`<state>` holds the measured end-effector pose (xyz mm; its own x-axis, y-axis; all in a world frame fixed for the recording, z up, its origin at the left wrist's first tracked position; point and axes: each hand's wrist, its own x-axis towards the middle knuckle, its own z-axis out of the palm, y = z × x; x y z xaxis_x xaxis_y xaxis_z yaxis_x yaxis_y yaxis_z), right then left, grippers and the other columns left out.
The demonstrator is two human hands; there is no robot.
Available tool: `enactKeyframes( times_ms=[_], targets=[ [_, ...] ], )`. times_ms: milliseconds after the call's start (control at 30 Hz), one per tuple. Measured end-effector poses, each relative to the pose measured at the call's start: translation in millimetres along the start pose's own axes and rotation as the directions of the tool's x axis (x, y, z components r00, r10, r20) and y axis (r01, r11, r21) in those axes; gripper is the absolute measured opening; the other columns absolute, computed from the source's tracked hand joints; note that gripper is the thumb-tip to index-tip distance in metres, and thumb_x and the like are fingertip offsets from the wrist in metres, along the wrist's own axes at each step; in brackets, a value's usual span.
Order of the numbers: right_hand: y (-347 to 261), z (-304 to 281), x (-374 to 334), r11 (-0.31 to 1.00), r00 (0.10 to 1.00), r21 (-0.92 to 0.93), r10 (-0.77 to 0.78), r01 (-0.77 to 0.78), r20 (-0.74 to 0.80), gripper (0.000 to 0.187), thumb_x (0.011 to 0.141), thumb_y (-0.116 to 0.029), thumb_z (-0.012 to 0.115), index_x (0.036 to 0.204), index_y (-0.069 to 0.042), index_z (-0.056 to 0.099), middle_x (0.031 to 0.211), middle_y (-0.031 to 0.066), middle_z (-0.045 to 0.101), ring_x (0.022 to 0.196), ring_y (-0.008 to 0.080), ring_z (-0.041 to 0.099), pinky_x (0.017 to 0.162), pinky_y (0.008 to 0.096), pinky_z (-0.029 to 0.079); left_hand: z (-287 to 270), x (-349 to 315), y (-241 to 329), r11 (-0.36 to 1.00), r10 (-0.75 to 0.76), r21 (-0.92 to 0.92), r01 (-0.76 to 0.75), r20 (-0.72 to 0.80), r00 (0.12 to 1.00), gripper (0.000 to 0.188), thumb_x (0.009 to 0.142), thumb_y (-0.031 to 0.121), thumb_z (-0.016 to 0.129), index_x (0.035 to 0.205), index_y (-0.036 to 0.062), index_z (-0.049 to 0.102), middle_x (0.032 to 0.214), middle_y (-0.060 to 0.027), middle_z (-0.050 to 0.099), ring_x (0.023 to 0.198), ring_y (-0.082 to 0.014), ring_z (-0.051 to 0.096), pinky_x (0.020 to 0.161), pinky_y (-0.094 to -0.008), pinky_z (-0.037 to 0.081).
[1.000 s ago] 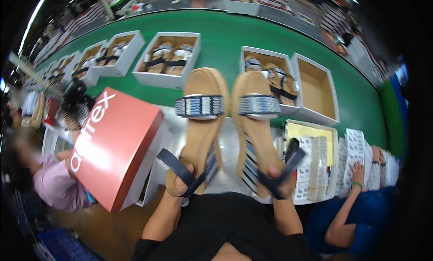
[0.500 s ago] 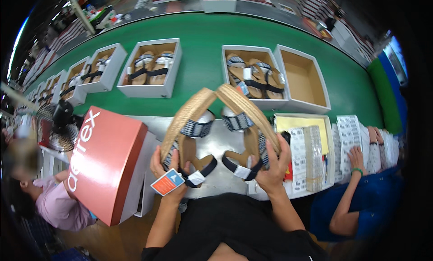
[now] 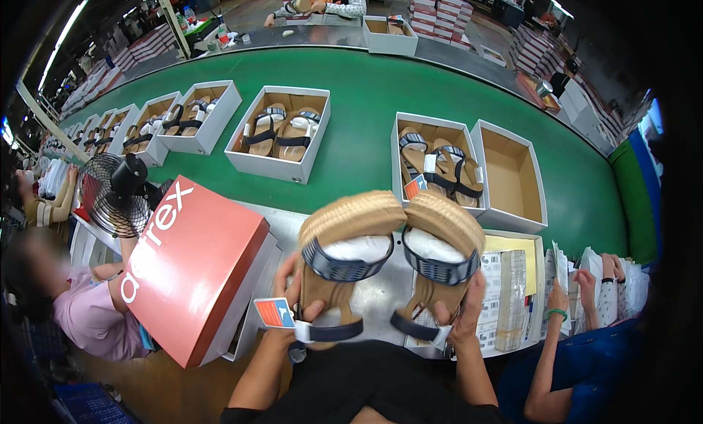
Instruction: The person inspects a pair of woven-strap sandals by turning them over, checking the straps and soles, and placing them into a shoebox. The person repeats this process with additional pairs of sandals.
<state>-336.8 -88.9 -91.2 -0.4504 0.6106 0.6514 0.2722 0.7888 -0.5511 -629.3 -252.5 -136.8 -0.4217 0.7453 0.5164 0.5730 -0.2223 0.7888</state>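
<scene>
In front of my body I hold a pair of wedge sandals with woven-rope edges, patterned navy toe straps and dark ankle straps. My left hand (image 3: 291,292) grips the left sandal (image 3: 318,290) around its heel part, thumb on the footbed. An orange and blue hang tag (image 3: 274,313) dangles beside that hand. My right hand (image 3: 467,310) is closed on the right sandal (image 3: 432,288) in the same way. White stuffing fills both toe straps. The two toe ends lean together, and the footbeds face me.
Open boxes with sandals (image 3: 282,135) (image 3: 439,164) line the green conveyor belt (image 3: 351,94); one open box (image 3: 512,175) holds none. A red-lidded shoebox (image 3: 198,270) and black fan (image 3: 117,193) stand left. Right lies a tray (image 3: 538,277) of label sheets. Co-workers sit both sides.
Both sandals have tilted so their footbeds and straps face me, toes lower in the picture. The view has tipped up, showing a person across the belt. The right-hand co-worker has lifted a label sheet.
</scene>
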Motion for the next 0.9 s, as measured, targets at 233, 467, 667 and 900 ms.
enactKeyframes(
  times_ms=[233,467,667,900],
  targets=[
    [-37,25,-21,0.184,0.649,0.682,0.55,-0.708,0.525,0.09,0.084,-0.032,0.076,0.152,-0.001,0.025,0.14,0.0101,0.048,0.126,0.0196,0.049,0.107,0.0379,0.04,10,-1,44,0.236,-0.561,-0.754,0.613,0.409,0.72,0.057,0.091,0.04,0.067,0.129,-0.001,0.055,0.107,-0.0085,0.066,0.092,-0.0176,0.065,0.077,-0.0276,0.051],
    [-5,-10,1,0.081,0.829,0.828,0.144,-0.555,0.541,0.11,0.077,-0.039,0.082,0.157,-0.003,0.016,0.153,0.0155,0.037,0.14,0.028,0.039,0.113,0.0445,0.035,-13,21,68,-0.259,-0.346,-0.864,0.433,0.501,0.793,0.065,0.099,0.032,0.06,0.151,0.004,0.032,0.139,-0.0138,0.053,0.123,-0.0233,0.057,0.104,-0.0377,0.048],
    [-6,14,37,0.187,0.708,0.703,0.395,-0.686,0.586,0.059,0.107,-0.031,0.044,0.153,0.0,0.026,0.153,0.0095,0.039,0.138,0.0188,0.038,0.116,0.0334,0.029,11,19,8,-0.281,-0.445,-0.848,0.449,0.53,0.722,0.062,0.1,0.032,0.057,0.15,0.0042,0.033,0.139,-0.0142,0.053,0.126,-0.0248,0.056,0.105,-0.0395,0.048],
    [-12,-1,75,0.9,0.921,0.263,0.381,-0.348,-0.083,0.064,0.102,-0.015,0.053,0.155,0.003,0.021,0.147,0.0141,0.044,0.136,0.0206,0.039,0.114,0.0324,0.029,19,73,41,0.894,-0.274,-0.392,0.216,-0.1,0.956,0.077,0.094,-0.003,0.06,0.158,0.0042,0.017,0.131,-0.0095,0.055,0.11,-0.0119,0.056,0.091,-0.0249,0.047]
  ],
)
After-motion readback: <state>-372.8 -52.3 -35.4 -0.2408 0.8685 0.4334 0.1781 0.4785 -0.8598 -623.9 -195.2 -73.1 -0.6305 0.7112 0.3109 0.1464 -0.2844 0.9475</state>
